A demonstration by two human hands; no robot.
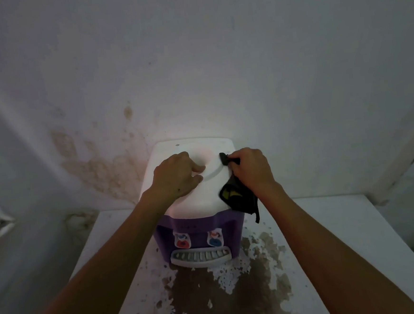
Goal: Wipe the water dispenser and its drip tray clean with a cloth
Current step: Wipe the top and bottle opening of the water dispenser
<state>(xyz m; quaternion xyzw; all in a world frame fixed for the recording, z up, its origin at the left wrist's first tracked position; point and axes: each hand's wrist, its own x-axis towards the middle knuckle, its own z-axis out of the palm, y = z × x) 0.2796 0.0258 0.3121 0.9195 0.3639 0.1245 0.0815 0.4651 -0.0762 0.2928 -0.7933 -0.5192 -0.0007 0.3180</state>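
Cloth (238, 194) clamped in my right hand (251, 170) fingers on dispenser (196, 197) top, frame centre; left hand (177, 176) fingers loosely curled, resting there.

White, brown-stained table (331, 233) under purple-and-white water dispenser (199, 228).

Your right hand (251, 169) covers part of the black cloth (238, 196); your left hand's (175, 178) fingers (197, 168) hide the dispenser top (199, 197) beneath.

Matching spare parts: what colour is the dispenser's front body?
Purple front body under a white top; head view.
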